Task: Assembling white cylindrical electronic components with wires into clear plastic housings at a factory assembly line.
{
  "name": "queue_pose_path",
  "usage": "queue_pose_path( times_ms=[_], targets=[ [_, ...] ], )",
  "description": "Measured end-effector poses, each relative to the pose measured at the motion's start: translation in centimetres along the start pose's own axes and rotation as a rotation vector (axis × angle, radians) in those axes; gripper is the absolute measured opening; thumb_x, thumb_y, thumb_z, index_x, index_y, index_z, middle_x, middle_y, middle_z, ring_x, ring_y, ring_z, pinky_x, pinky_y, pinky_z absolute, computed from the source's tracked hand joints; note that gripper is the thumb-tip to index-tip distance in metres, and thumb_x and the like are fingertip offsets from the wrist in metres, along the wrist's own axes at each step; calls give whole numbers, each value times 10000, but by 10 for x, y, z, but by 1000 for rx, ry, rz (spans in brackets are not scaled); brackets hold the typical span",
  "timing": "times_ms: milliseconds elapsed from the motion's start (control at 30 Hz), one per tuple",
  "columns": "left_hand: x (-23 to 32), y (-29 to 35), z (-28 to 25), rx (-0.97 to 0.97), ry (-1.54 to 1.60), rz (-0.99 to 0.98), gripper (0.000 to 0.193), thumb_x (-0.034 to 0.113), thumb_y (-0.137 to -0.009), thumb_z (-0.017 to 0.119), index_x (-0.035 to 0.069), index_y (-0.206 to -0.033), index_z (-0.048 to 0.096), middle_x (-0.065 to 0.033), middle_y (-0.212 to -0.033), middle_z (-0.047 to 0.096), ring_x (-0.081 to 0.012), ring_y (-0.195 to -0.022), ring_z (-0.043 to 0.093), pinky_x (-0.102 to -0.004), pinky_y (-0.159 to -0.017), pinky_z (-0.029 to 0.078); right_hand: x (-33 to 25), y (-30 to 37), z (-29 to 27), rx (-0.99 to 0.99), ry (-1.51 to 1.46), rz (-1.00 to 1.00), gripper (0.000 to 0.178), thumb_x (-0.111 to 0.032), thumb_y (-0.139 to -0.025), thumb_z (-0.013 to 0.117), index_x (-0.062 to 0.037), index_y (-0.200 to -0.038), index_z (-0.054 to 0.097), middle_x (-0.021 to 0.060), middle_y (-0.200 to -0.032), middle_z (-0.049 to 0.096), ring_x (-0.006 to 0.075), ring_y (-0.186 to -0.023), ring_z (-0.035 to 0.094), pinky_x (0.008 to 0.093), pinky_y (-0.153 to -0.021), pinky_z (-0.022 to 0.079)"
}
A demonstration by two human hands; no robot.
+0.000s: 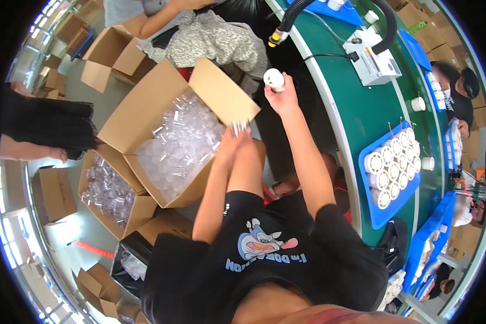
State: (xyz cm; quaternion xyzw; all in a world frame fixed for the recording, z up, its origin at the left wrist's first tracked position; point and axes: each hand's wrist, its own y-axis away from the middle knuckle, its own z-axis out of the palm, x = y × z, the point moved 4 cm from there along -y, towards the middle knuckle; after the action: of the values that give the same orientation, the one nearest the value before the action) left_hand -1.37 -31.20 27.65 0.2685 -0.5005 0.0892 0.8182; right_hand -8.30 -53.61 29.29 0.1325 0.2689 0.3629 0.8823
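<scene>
My right hand (284, 100) is raised beside the green bench, its fingers wrapped round a white cylindrical part (274, 79) whose round end faces up. My left hand (235, 141), a little blurred, is closed on a clear plastic piece (239, 128) over my thigh, at the right edge of a large open cardboard box (140, 116). Many clear plastic pieces (186, 132) fill that box, with frosted round ones (159, 167) at its near left. The two hands are apart.
A blue tray (380, 218) of white round parts lies on the green bench (335, 70) at right, near a grey machine (373, 63) with a black hose. A smaller box (129, 227) of clear pieces stands at left. Other people (464, 92) are on both sides.
</scene>
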Motion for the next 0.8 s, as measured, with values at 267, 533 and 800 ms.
queue_pose_path(
  times_ms=[267, 533, 800],
  targets=[
    [-46, 138, -96, 222, -37, -241, 417, 258, -883, 667, 36, -1190, 492, -72, -1017, 603, -167, -907, 616, -292, -813, 504, 34, -64, 27, -159, -123, 59, 362, -400, -943, 497, -59, -1054, 545, 134, -905, 584, 249, -754, 565, 299, -593, 493],
    [-37, 141, -114, 299, -102, -198, 481, 250, -866, 699, 28, -1212, 448, -98, -1061, 602, -178, -970, 617, -294, -830, 496, 18, -41, 43, -31, 569, -581, 442, -137, -815, 705, -15, -1191, 508, 132, -1130, 572, 274, -1013, 588, 400, -832, 499],
    [-34, 135, -100, 248, -204, -74, 630, 180, -822, 733, -16, -1308, 384, -151, -1164, 559, -198, -1038, 576, -311, -897, 467, 20, -26, 54, -93, 496, -468, 427, -148, -828, 706, 14, -1165, 499, 160, -1170, 563, 294, -1112, 563, 379, -867, 506]
  ],
)
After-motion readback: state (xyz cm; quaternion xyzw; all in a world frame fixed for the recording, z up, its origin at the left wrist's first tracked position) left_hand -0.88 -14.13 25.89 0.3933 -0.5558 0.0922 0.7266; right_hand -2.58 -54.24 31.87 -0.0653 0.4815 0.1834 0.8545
